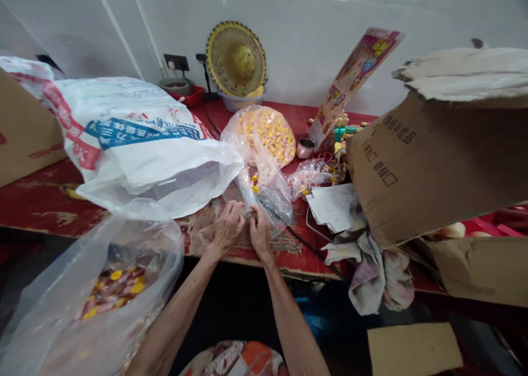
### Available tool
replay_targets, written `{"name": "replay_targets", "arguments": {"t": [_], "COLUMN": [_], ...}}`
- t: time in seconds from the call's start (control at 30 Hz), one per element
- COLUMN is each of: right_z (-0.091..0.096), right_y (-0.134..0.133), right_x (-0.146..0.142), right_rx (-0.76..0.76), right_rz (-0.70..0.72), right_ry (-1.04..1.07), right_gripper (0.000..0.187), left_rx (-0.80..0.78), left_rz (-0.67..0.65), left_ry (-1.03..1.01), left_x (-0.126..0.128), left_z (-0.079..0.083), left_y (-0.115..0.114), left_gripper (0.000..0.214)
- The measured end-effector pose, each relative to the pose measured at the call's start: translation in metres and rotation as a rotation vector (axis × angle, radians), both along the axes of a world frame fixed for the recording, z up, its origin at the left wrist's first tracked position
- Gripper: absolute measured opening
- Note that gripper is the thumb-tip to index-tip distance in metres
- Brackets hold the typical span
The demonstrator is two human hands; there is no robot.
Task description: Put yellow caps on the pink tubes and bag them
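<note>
While I leaned over a red-painted surface [66,205], my left grip [228,225] and right grip [259,232] sat close together near its front edge, the fingers curled and pressed toward each other, not spread. Between them they appeared to pinch the gathered film of a clear plastic bag [264,139], which lay slumped just ahead of my hands, holding a mound of small yellow pieces. A white printed woven sack [136,139] pressed against the bag from the left, and a tilted cardboard box [412,161] loomed to the right. Nearer me on the left, a second clear bag [115,288] of yellow and red pieces sat below the surface's edge.

The thin film was the weak point: a slipping pinch or a tear could have let the yellow pieces scatter across the surface and over its front edge. A slide of the heavy sack could have shoved the bag sideways, and the leaning box could have toppled onto it if knocked. A black cable [313,252] beside my right grip could also have snagged a wrist.
</note>
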State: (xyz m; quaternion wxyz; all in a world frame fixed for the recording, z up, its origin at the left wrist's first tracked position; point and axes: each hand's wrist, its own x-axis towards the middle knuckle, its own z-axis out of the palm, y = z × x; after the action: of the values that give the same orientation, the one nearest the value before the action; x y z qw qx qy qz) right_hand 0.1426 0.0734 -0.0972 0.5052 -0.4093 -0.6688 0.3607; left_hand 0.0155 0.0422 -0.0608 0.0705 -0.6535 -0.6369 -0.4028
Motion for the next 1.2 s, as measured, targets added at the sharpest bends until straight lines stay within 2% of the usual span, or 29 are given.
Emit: {"name": "replay_targets", "arguments": {"t": [0.13, 0.23, 0.33, 0.43, 0.6, 0.73, 0.83, 0.97, 1.07, 1.2], "right_z": [-0.001, -0.003, -0.004, 0.000, 0.005, 0.003, 0.002, 0.005, 0.004, 0.002], "right_y": [0.001, 0.001, 0.000, -0.001, -0.002, -0.001, -0.001, -0.001, -0.001, -0.001], "right_x": [-0.001, 0.000, 0.001, 0.001, 0.001, 0.001, 0.001, 0.002, 0.002, 0.002], "right_rx": [-0.011, -0.011, -0.006, -0.018, -0.022, -0.038, -0.051, -0.060, -0.045, -0.031], "right_rz": [0.017, 0.016, 0.009, 0.009, 0.033, 0.023, 0.033, 0.032, 0.027, 0.031], "right_ry": [0.000, -0.004, -0.020, -0.021, -0.013, -0.019, -0.017, -0.002, -0.009, -0.017], "right_gripper": [0.033, 0.033, 0.034, 0.034, 0.033, 0.033, 0.031, 0.030, 0.030, 0.032], "left_rx": [-0.062, 0.054, 0.132, 0.067, -0.079, 0.017, 0.096, 0.056, 0.046, 0.151], "left_rz": [-0.023, -0.036, 0.025, 0.037, -0.044, -0.065, -0.071, -0.076, -0.068, 0.036], "left_ry": [-0.048, -0.139, -0.148, -0.064, -0.019, -0.132, -0.120, -0.067, -0.075, -0.111], "left_x": [0.003, 0.002, 0.002, 0.006, 0.005, 0.002, 0.008, 0.014, 0.012, 0.006], "left_z": [-0.002, 0.006, 0.009, 0.001, -0.006, -0.002, -0.005, -0.011, -0.005, 0.005], "left_y": [0.008, 0.009, 0.004, 0.000, 0.005, 0.003, -0.002, -0.003, 0.000, -0.002], "left_gripper": [0.034, 0.029, 0.027, 0.031, 0.039, 0.029, 0.025, 0.026, 0.021, 0.014]}}
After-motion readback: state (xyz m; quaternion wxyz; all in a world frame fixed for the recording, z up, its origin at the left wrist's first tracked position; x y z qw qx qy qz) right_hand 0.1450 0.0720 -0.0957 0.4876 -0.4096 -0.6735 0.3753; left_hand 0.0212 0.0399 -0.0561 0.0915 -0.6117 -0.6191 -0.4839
